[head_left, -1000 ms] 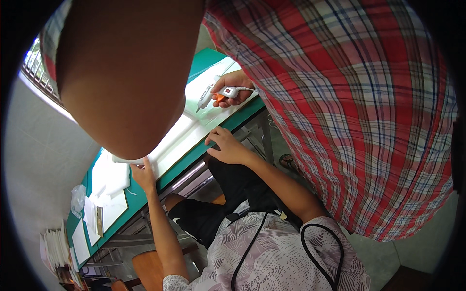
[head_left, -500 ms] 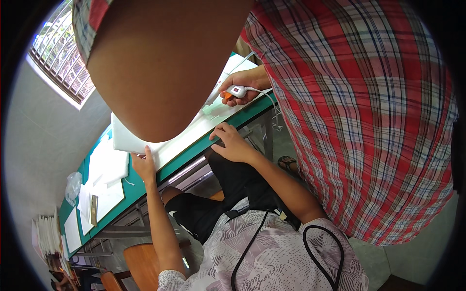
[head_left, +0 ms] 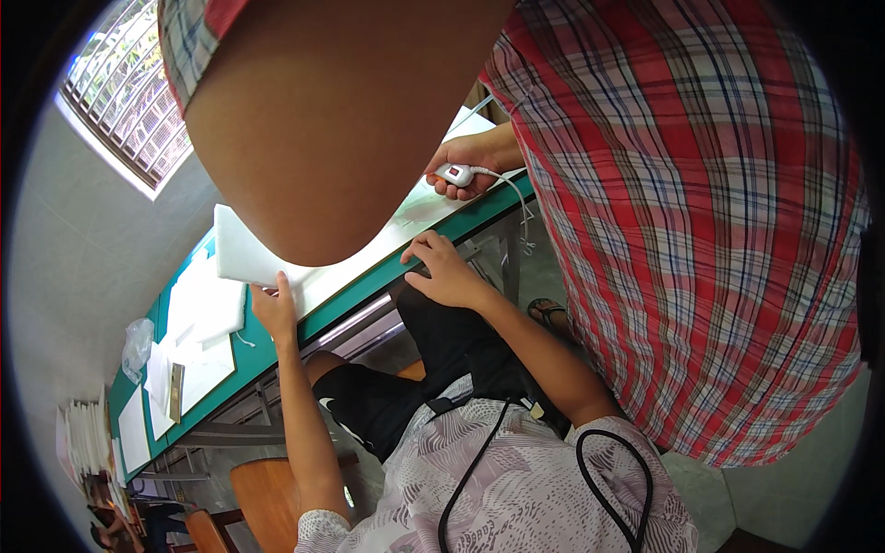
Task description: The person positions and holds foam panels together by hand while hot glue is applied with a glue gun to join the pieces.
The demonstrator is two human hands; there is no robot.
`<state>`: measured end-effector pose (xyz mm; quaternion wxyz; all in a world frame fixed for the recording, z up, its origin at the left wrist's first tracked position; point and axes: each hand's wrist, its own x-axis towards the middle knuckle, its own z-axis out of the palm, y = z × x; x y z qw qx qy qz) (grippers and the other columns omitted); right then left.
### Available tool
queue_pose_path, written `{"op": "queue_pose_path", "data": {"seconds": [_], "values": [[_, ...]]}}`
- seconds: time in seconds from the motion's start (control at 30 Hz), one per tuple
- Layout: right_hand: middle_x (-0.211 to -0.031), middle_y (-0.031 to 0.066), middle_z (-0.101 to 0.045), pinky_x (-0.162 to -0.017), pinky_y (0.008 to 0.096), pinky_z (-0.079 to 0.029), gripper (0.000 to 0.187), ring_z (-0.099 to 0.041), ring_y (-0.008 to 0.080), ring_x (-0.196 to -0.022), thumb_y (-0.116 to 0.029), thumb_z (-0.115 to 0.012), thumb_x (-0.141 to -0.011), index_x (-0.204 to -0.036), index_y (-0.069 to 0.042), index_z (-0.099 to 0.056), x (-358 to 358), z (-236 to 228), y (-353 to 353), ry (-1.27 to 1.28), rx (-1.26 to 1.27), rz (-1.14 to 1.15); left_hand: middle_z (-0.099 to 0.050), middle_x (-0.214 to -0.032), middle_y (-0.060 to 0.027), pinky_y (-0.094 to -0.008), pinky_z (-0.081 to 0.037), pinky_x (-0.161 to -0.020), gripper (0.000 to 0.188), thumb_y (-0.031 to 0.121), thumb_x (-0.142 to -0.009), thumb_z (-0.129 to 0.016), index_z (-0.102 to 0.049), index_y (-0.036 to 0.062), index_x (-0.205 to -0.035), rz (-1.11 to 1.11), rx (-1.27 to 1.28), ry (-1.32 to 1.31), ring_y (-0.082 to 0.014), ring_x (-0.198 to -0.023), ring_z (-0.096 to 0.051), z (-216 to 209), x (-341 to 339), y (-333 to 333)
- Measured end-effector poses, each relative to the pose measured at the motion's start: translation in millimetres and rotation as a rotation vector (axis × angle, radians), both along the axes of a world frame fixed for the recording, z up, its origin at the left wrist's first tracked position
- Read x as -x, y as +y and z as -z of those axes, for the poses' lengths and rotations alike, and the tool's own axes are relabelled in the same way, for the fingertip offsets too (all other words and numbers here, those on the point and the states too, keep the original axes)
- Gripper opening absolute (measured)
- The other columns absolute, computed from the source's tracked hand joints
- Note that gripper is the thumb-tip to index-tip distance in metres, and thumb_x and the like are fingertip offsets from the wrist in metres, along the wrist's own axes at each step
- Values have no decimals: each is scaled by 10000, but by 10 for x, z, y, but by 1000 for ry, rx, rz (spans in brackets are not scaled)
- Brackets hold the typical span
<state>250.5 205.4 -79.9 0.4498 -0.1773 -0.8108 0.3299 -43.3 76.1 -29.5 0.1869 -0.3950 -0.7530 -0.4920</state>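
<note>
My left hand [head_left: 275,311] pinches the near edge of a thick white foam slab [head_left: 241,251], its thumb showing against the slab. A co-worker's bent arm covers the slab's far right part. My right hand [head_left: 444,275] hangs above my knee by the table's front edge, fingers loosely bent and apart, with nothing visible in it. Beyond it, a co-worker's hand [head_left: 479,155] grips a white corded hand tool [head_left: 454,174] with an orange part. That tool's tip is hidden behind the co-worker's arm, over a white sheet [head_left: 369,238] on the table.
The green-topped table [head_left: 336,318] runs diagonally past my knees. White foam pieces [head_left: 207,300], a metal ruler [head_left: 176,392] and a crumpled plastic bag [head_left: 137,348] lie at its left. A co-worker in a plaid shirt [head_left: 682,212] leans in from the right. A wooden chair [head_left: 277,498] stands at lower left.
The co-worker's arm has shifted slightly right, showing more of the foam slab. The co-worker's tool hand has turned a little, hiding most of the orange part. My hands stay nearly still.
</note>
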Motion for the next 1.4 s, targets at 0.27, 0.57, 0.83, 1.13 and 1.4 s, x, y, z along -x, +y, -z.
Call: {"op": "queue_pose_path", "data": {"seconds": [0.27, 0.57, 0.83, 1.13, 1.4], "values": [[-1161, 143, -501, -1000, 452, -410, 268, -477, 368, -1127, -130, -718, -780, -1015, -74, -603, 11, -28, -20, -29, 20, 0, -697, -985, -199, -371, -528, -767, 457, 246, -878, -682, -567, -54, -1203, -22, 44, -51, -264, -816, -680, -3, 44, -20], [-1160, 146, -502, -997, 459, -412, 280, -482, 374, -1126, -135, -720, -776, -1027, -87, -605, -30, -97, -83, -80, 4, 21, -704, -906, -207, -379, -542, -694, 416, 212, -862, -697, -570, -68, -1142, 13, -5, -16, -290, -747, -701, -26, 23, -56], [-1157, 130, -518, -990, 425, -408, 265, -505, 343, -1122, -126, -702, -795, -1037, -68, -612, -36, -187, -126, -120, -10, -10, -699, -907, -216, -373, -546, -673, 411, 202, -860, -701, -574, -81, -1129, 7, -12, -41, -292, -758, -709, -37, 13, -97], [-1157, 103, -514, -981, 357, -420, 270, -526, 272, -1123, -161, -679, -854, -1099, -60, -628, -43, -411, -271, -268, -25, -10, -675, -870, -202, -354, -538, -615, 353, 131, -840, -701, -586, -68, -1108, 110, -113, -128, -264, -678, -675, -87, 69, -169], [-1173, 104, -510, -978, 366, -415, 298, -502, 301, -1145, -146, -688, -835, -1115, -73, -618, 43, -622, -466, -421, 165, 8, -634, -853, -181, -367, -526, -628, 338, 140, -826, -705, -590, -73, -1063, 140, -75, -209, -246, -666, -634, -30, 101, -229]]}}
